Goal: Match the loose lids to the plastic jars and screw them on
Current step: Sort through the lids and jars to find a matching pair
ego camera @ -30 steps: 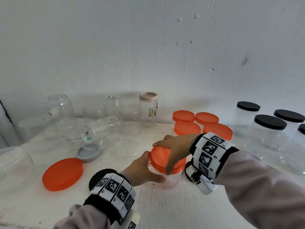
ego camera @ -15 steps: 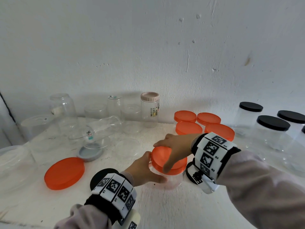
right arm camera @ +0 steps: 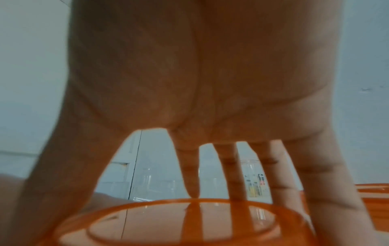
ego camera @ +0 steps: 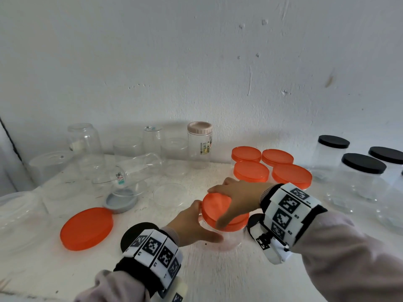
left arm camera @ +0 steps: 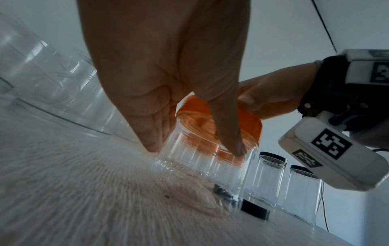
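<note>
The right hand point(ego camera: 237, 196) reaches in from 3 o'clock, palm down, grip spread over the orange lid point(ego camera: 220, 211), fingertips curled round its rim. The left hand point(ego camera: 192, 225), from 7 o'clock, wraps the clear jar point(ego camera: 231, 238), upright mid-bench point(ego camera: 218, 277).

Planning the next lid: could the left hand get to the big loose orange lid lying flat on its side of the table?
Probably yes. The loose orange lid lies flat with bare table around its near side, nothing stacked on it. But the left hand holds the clear jar and must let go first.
</note>
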`<state>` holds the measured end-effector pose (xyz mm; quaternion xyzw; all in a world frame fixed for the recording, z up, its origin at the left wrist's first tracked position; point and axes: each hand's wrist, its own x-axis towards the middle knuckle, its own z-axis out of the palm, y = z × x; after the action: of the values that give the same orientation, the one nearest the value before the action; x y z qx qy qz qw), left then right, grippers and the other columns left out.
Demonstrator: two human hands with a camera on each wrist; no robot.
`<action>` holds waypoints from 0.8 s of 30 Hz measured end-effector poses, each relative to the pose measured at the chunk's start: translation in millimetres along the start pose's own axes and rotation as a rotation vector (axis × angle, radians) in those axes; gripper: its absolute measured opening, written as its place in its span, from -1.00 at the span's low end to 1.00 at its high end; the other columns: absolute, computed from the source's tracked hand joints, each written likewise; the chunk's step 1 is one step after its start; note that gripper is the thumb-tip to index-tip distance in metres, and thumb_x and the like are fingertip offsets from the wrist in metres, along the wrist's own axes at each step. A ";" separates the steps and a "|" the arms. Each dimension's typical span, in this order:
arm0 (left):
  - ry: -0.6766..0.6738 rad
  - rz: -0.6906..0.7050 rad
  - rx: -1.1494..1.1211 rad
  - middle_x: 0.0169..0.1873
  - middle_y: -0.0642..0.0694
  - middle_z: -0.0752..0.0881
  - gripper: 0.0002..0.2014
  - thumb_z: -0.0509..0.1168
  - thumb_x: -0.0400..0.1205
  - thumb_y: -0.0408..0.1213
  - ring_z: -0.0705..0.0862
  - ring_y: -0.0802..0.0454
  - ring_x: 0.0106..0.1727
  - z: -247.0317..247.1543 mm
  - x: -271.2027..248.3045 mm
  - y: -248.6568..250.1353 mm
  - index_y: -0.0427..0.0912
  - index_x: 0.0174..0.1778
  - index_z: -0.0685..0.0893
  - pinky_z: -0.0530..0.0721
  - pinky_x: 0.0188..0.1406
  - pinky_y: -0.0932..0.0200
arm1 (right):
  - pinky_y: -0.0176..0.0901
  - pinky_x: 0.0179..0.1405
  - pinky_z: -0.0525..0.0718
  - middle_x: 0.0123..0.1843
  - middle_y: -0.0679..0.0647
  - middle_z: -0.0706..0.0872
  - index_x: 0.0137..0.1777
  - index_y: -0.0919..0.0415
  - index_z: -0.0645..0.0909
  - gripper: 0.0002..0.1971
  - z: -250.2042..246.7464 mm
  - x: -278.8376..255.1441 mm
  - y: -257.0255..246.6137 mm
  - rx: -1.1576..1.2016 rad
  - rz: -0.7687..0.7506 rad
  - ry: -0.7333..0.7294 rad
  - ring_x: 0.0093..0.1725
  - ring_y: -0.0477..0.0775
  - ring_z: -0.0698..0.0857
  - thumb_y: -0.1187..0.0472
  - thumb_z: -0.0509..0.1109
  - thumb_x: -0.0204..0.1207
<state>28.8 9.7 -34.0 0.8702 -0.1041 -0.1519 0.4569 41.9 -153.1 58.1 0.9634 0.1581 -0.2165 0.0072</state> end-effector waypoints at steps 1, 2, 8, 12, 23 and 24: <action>-0.002 -0.002 -0.002 0.40 0.02 0.51 -0.06 0.66 0.26 -0.12 0.50 0.00 0.42 0.0 0.0 0.3 -0.05 0.49 0.28 0.46 0.47 -0.05 | 0.29 0.37 0.44 0.51 -0.05 0.25 0.62 -0.31 0.04 0.01 3.6 0.3 0.0 0.016 0.024 0.026 0.51 0.21 0.31 -0.48 0.43 0.21; -0.004 -0.003 -0.002 0.39 0.02 0.52 -0.07 0.66 0.26 -0.12 0.50 0.00 0.41 0.0 -0.1 0.6 -0.05 0.49 0.28 0.47 0.46 -0.06 | 0.33 0.39 0.42 0.52 -0.04 0.24 0.63 -0.27 0.03 0.04 6.9 0.5 -0.3 0.033 0.048 0.049 0.53 0.22 0.29 -0.53 0.40 0.18; -0.004 0.007 0.020 0.41 0.01 0.49 -0.06 0.65 0.27 -0.10 0.49 0.01 0.42 0.1 0.0 0.7 -0.05 0.50 0.26 0.48 0.46 -0.02 | 0.23 0.44 0.37 0.61 -0.12 0.11 0.65 -0.28 -0.05 0.04 7.6 -2.9 1.5 0.119 -0.036 0.023 0.57 0.12 0.17 -0.29 0.52 0.28; -0.005 0.010 0.019 0.39 0.03 0.50 -0.06 0.65 0.27 -0.10 0.50 0.01 0.40 0.0 0.0 0.3 -0.04 0.50 0.26 0.49 0.44 -0.01 | 0.23 0.40 0.42 0.54 -0.09 0.21 0.64 -0.26 0.03 -0.01 9.2 -1.3 0.9 0.103 -0.017 0.047 0.52 0.14 0.25 -0.34 0.49 0.28; -0.005 0.015 0.043 0.37 0.05 0.51 -0.05 0.64 0.27 -0.06 0.51 0.05 0.35 0.1 1.8 -1.7 -0.02 0.50 0.25 0.51 0.38 0.10 | 0.20 0.39 0.44 0.57 -0.11 0.18 0.64 -0.26 0.01 -0.02 3.0 -1.9 0.9 0.084 -0.019 0.001 0.51 0.13 0.27 -0.24 0.52 0.31; -0.006 0.015 0.042 0.37 0.05 0.51 -0.06 0.64 0.27 -0.06 0.52 0.05 0.34 0.1 2.0 -1.8 -0.02 0.50 0.25 0.51 0.37 0.11 | 0.19 0.38 0.45 0.55 -0.10 0.22 0.64 -0.25 0.04 -0.03 2.9 -1.7 1.1 0.079 -0.013 0.008 0.50 0.13 0.30 -0.27 0.51 0.30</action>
<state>30.7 10.0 -35.8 0.8784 -0.1154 -0.1488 0.4392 39.6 -154.8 56.1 0.9628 0.1559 -0.2185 -0.0328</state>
